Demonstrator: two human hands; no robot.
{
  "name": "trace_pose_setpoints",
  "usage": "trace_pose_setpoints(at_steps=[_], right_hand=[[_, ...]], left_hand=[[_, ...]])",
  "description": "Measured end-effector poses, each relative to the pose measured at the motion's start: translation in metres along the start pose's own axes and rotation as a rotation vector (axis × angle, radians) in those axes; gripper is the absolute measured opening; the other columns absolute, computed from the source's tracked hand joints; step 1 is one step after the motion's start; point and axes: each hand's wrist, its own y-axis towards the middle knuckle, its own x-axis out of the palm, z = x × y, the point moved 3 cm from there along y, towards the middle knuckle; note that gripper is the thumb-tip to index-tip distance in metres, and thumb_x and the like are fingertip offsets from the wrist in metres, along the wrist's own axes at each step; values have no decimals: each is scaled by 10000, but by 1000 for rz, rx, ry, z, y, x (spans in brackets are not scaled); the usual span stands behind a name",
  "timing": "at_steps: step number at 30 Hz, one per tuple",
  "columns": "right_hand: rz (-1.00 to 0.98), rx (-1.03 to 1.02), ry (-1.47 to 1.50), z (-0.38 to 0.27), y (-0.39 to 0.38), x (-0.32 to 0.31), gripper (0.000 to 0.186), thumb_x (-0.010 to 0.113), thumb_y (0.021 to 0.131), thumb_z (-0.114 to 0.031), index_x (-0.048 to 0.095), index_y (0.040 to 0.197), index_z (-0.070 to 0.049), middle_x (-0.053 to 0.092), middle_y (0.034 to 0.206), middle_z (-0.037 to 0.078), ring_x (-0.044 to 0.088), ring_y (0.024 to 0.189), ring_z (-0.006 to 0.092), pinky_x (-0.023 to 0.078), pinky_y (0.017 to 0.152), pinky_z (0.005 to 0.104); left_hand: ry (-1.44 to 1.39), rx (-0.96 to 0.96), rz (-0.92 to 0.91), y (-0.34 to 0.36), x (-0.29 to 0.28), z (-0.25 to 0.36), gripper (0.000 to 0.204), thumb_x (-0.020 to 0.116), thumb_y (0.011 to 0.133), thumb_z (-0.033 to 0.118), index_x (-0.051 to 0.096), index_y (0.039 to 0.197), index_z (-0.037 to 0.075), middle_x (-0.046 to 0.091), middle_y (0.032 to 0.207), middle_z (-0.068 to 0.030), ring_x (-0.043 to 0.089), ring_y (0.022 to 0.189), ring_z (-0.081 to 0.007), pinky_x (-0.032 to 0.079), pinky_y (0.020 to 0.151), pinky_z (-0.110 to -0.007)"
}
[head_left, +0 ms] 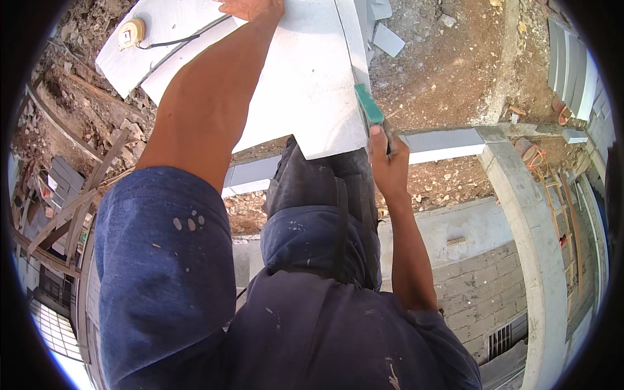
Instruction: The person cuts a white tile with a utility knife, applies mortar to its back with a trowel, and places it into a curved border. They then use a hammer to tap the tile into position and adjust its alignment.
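Fabric of a dark blue shirt (pixel 312 325), with small pale stains, is nearest to the view, and at the left its sleeve (pixel 169 253) bears three pale spots. A little farther are dark trousers (pixel 315 179), and above them reaches the near corner of a white board (pixel 305 84), whose near edge is stepped. At the right of this corner, the right hand (pixel 390 162) is closed around a green tool (pixel 368 106), its thumb lying along it; the green part is at the right edge of the board, where a dark line runs away to the far side. The working end of the tool I cannot tell clearly. Farther, at the left, the left hand (pixel 252 8) lies on the board with fingers extended, not closed around anything that I can see, though the upper border cuts it. Beside it, on another white board (pixel 185 23) to the left, rests a round yellowish tape measure (pixel 132 32) with a black strap. Beyond, on the right, are brown earth (pixel 448 78) with stones, a loose grey piece (pixel 389 40) and, at the far right, pale blocks (pixel 573 71) in a row.
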Motion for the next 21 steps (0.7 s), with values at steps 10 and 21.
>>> trace_pose_setpoints(at_steps=[10, 21], right_hand=[[-7, 3, 16, 34, -74, -26, 348, 505, 1011, -280, 611, 1139, 26, 509, 663, 0, 457, 613, 55, 378, 541, 244], [-16, 67, 59, 26, -171, -73, 471, 471, 1013, -347, 600, 1252, 38, 534, 667, -10, 473, 594, 55, 388, 564, 226]], left_hand=[[39, 64, 43, -11, 7, 9, 701, 467, 976, 441, 295, 1469, -27, 511, 1237, -273, 540, 1105, -391, 473, 889, -499], [-2, 66, 18, -7, -7, 14, 702, 439, 989, 457, 285, 1471, -30, 495, 1286, -283, 544, 1137, -404, 483, 902, -496]])
